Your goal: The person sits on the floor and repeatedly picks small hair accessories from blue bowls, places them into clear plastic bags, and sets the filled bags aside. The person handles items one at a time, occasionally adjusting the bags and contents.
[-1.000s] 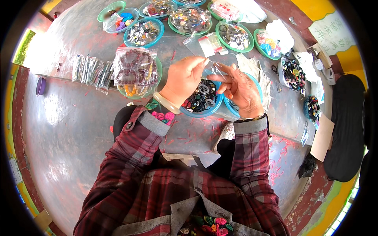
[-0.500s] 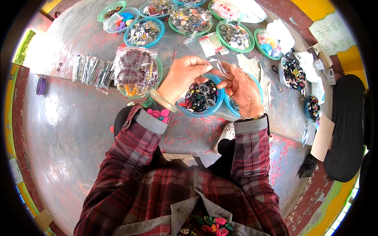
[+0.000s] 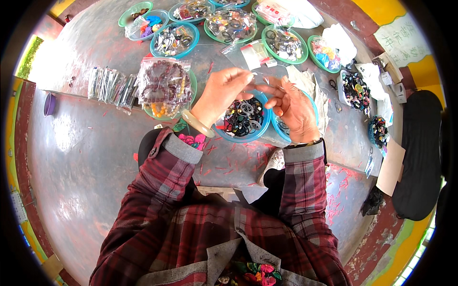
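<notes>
My left hand, with a pale bangle at its wrist, is closed, thumb and fingertips pinched together. Facing it, my right hand has its fingers bent inward. A small clear plastic bag spans the gap between the fingertips; it is thin and hard to make out. Below the hands stands a blue basin full of black hair ties with rings and small ornaments. Another blue basin, partly covered by my right hand, stands beside it.
Bagged beads lie on a green basin, with a row of thin packets to the left. Several basins of bagged trinkets line the back. A tray of hair ties and a black bench are at right.
The clear plastic between my hands shows less than before, as only faint glints. My fingertips have shifted slightly; the arms and the basins stay where they were.
</notes>
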